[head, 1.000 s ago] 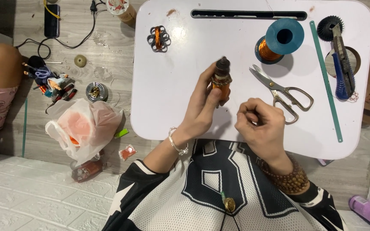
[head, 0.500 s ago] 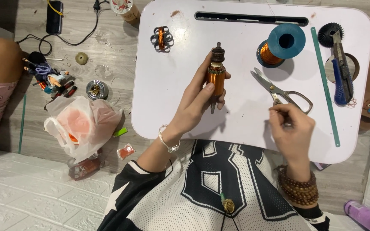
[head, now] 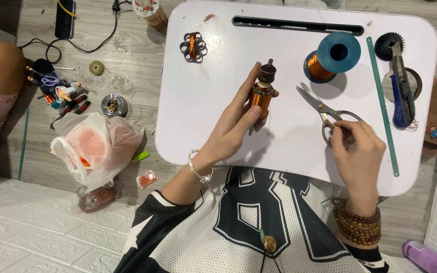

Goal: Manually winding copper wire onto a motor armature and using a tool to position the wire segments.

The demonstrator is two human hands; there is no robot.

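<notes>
My left hand (head: 231, 129) is closed around the copper-wound motor armature (head: 262, 91), holding it upright above the white lap table (head: 203, 101). My right hand (head: 357, 151) has its fingers curled onto the scissors (head: 324, 111) handles — the scissors lie flat, just beside the blue wire spool (head: 330, 58).

My left hand (head: 231, 134) covers the lower shaft of the copper-wound motor armature (head: 262, 91), so its bottom end is hidden. My right fingers (head: 341, 132) hide part of the loop handles of the steel scissors (head: 324, 112). The purple cylindrical bottle (head: 427, 257) is cut off by the frame's corner. What the translucent plastic bag (head: 97, 146) holds is too blurred to tell.
</notes>
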